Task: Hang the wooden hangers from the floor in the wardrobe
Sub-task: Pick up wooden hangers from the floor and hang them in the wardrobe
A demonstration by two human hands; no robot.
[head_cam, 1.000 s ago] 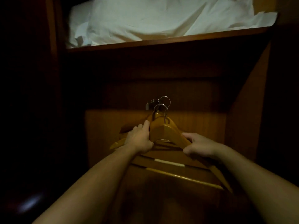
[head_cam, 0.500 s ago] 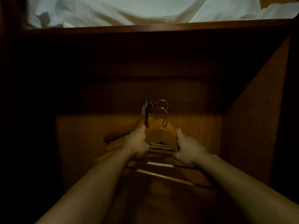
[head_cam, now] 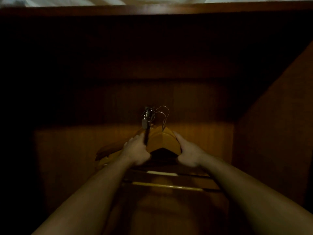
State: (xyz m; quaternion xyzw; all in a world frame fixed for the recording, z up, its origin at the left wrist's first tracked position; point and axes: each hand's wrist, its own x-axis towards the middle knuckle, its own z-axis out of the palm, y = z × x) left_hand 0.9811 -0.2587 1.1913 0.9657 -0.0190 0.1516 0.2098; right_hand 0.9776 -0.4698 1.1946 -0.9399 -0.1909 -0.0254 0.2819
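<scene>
Hangers [head_cam: 163, 141] in left hand [head_cam: 137, 150], right hand [head_cam: 189, 152], rail [head_cam: 146, 131] beside hooks [head_cam: 163, 114], linen [head_cam: 76, 0] above

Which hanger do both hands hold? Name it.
The top hanger, lit brightest, held between left hand and right hand; the other hangers lie beneath, splayed leftward.

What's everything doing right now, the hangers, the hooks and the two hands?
wooden hangers: bunched together, held between both hands.
metal hooks: sticking up above the bunch; too dark to tell whether they hang on anything.
left hand: grips the bunch's left side.
right hand: grips the bunch's right side.
</scene>
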